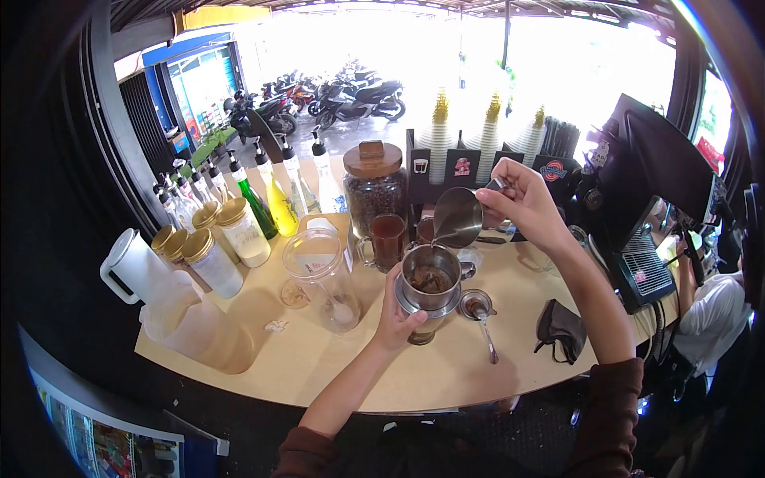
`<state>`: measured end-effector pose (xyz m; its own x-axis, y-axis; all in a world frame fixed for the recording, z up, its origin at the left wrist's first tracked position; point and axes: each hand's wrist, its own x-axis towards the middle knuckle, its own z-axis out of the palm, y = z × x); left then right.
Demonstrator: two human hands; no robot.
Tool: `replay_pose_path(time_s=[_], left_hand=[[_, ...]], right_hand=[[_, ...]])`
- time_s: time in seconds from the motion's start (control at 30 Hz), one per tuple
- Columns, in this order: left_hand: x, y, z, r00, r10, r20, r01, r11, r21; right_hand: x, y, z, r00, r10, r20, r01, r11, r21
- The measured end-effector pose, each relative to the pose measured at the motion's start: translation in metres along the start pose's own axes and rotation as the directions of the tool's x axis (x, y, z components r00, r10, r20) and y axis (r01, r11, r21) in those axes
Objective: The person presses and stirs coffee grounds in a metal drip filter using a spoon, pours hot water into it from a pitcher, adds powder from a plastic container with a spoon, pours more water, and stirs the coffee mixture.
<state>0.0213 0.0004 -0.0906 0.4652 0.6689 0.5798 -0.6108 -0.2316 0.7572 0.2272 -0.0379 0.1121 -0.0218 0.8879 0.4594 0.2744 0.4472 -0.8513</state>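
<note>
My right hand (522,199) grips the handle of a steel pitcher (457,217), raised and tilted over a metal drip coffee filter (418,299). A thin stream seems to fall from its spout into the filter, where wet brown coffee grounds (430,280) show. The fingers and thumb of my left hand (394,319) close around the filter's wide base. Below the base, part of a glass (423,331) is visible; the rest is hidden. Just right of it, a spoon (488,338) leans in a small metal dish (470,299) holding something brown.
Beyond the filter are glass mugs of brown drink (387,239) and a coffee bean jar (373,199). A clear plastic jug (335,295) stands left, near lidded jars (243,233) and pump bottles (279,199). A black cloth (560,331) lies right, before an espresso machine (641,271).
</note>
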Motion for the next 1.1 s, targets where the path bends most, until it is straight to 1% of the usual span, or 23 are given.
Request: replay_pose_path(time_s=[0.07, 0.17, 0.23, 0.53, 0.73, 0.87, 0.97, 1.03, 1.1], left_hand=[[0.0, 0.0, 0.0, 1.0, -0.003, -0.004, 0.003, 1.0, -0.009], [0.0, 0.0, 0.0, 1.0, -0.011, -0.005, 0.011, 1.0, -0.027], [0.0, 0.002, 0.0, 1.0, -0.013, 0.001, 0.013, 1.0, 0.006], [0.002, 0.005, 0.004, 1.0, 0.012, -0.006, -0.012, 1.0, 0.002], [0.001, 0.002, 0.003, 1.0, 0.011, -0.02, -0.011, 1.0, 0.01], [0.001, 0.003, 0.002, 1.0, 0.0, -0.011, 0.0, 1.0, 0.02], [0.002, 0.003, 0.001, 1.0, 0.01, 0.005, -0.01, 1.0, 0.019], [0.002, 0.002, 0.0, 1.0, 0.011, 0.01, -0.011, 1.0, 0.028], [0.002, 0.001, 0.0, 1.0, 0.007, 0.008, -0.008, 1.0, 0.024]], right_hand=[[0.001, 0.001, 0.001, 1.0, -0.031, 0.006, 0.031, 0.999, -0.026], [0.002, -0.001, 0.005, 1.0, -0.008, 0.002, 0.008, 1.0, -0.003], [0.001, -0.003, 0.008, 1.0, 0.019, 0.008, -0.019, 0.999, 0.048], [-0.008, -0.007, 0.011, 0.999, 0.032, 0.03, -0.034, 0.998, 0.06], [-0.015, -0.006, 0.003, 0.999, -0.034, 0.023, 0.034, 0.999, -0.007], [-0.02, -0.01, -0.002, 0.999, -0.004, 0.039, 0.003, 1.0, 0.028], [-0.022, -0.011, -0.003, 1.0, 0.014, 0.019, -0.015, 0.999, 0.039], [-0.022, -0.011, -0.002, 0.999, 0.013, -0.039, -0.011, 0.999, 0.042], [-0.022, -0.012, -0.002, 0.999, 0.007, -0.039, -0.006, 1.0, 0.024]])
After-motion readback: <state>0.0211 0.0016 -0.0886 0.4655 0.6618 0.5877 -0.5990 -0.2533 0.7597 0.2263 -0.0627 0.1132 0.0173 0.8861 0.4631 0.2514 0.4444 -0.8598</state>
